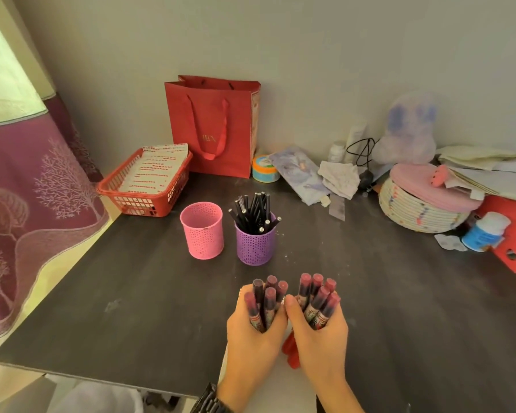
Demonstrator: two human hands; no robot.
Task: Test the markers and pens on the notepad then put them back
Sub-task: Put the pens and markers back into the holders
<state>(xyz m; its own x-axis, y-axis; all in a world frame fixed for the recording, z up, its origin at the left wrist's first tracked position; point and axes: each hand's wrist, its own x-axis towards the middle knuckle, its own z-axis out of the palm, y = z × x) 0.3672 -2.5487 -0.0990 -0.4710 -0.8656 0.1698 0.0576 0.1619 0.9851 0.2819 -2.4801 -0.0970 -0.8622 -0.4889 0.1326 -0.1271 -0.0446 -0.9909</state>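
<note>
My left hand (252, 332) grips a bundle of several red-capped markers (265, 296), their ends pointing away from me. My right hand (319, 335) grips a second bundle of red-capped markers (319, 295) just beside it. Both hands sit close together over the front of the dark table (131, 293). Red marker ends (291, 351) show below and between the hands. Behind them stand a pink mesh cup (202, 231), nothing showing above its rim, and a purple mesh cup (255, 244) filled with several black pens (253, 214). No notepad is in sight.
A red basket (145, 186) of papers and a red gift bag (213, 126) stand at the back left. Clutter fills the back right: a woven pink-lidded basket (423, 204), a white bottle (484, 232), papers, a round tin (264, 168). A curtain (27, 189) hangs left.
</note>
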